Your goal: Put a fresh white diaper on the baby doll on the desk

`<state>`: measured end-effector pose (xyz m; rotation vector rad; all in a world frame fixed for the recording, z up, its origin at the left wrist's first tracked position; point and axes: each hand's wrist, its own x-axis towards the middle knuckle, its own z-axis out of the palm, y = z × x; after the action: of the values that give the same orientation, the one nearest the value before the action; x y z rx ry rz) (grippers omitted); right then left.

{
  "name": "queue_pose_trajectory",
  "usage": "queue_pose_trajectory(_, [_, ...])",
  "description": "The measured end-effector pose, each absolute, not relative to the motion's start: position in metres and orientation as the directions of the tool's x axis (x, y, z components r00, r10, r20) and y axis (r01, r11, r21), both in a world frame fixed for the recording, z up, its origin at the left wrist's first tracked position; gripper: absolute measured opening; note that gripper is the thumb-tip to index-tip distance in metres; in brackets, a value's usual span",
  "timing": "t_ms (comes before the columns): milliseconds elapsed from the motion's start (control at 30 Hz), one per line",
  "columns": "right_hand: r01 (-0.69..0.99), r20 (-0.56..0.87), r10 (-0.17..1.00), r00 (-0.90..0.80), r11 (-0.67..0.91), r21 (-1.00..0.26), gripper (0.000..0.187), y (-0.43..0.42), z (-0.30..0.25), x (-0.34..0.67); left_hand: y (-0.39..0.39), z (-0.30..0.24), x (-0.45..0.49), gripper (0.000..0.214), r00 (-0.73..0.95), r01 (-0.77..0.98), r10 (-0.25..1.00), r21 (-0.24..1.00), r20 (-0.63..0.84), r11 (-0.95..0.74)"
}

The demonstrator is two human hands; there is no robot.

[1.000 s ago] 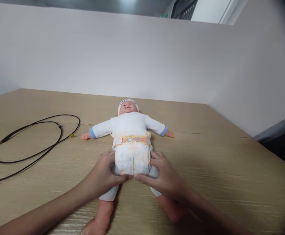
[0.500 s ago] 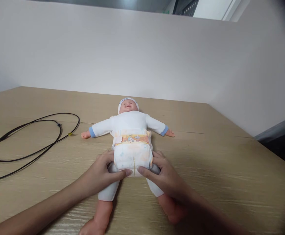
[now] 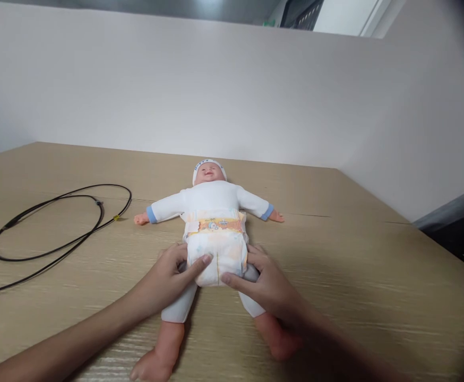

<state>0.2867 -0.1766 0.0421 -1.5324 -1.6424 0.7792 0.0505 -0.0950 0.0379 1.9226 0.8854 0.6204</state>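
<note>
A baby doll [image 3: 212,195] in a white suit with blue cuffs and a printed cap lies on its back, arms spread and bare feet toward me. Round its hips sits a white diaper [image 3: 226,249] with an orange printed waistband; a tape tab shows at the band's left end. My left hand [image 3: 178,270] grips the diaper's left side, thumb on the front panel and fingers tucked behind the edge. On the opposite side my right hand [image 3: 261,273] holds the lower right edge, its thumb near the centre line. The fingertips of both hands are partly hidden.
A looped black cable [image 3: 57,254] with a yellow tag lies left of the doll on the wooden table [image 3: 355,286]. Behind the table rises a pale wall [image 3: 176,85]. A dark object [image 3: 458,228] stands beyond the table's right edge.
My left thumb has moved up the diaper's front from its lower edge. My right hand stays nearly in place. The doll lies as before.
</note>
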Motion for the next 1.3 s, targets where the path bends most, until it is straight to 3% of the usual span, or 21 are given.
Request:
queue_pose_trajectory(200, [0.649,0.104,0.991,-0.082,0.132,-0.749,0.042,-0.176,0.046,0.286,-0.097,0.04,0.053,0.048,0.619,0.3,0.783,0.904,0.057,-0.303])
queue_pose_trajectory(800, [0.704,0.087,0.993,-0.083,0.121,-0.7,0.019,-0.177,0.044,0.28,-0.1,0.034,0.051,0.042,0.578,0.447,0.814,0.81,0.063,-0.381])
queue_pose_trajectory(1033, [0.685,0.084,0.992,-0.092,0.124,-0.718,0.028,-0.176,0.044,0.287,-0.089,0.034,0.049,0.024,0.641,0.412,0.764,0.808,0.072,-0.422])
queue_pose_trajectory(1300, [0.677,0.061,0.992,-0.114,0.123,-0.726,0.036,-0.173,0.04,0.293,-0.087,0.03,0.05,0.022,0.663,0.394,0.741,0.791,0.108,-0.468])
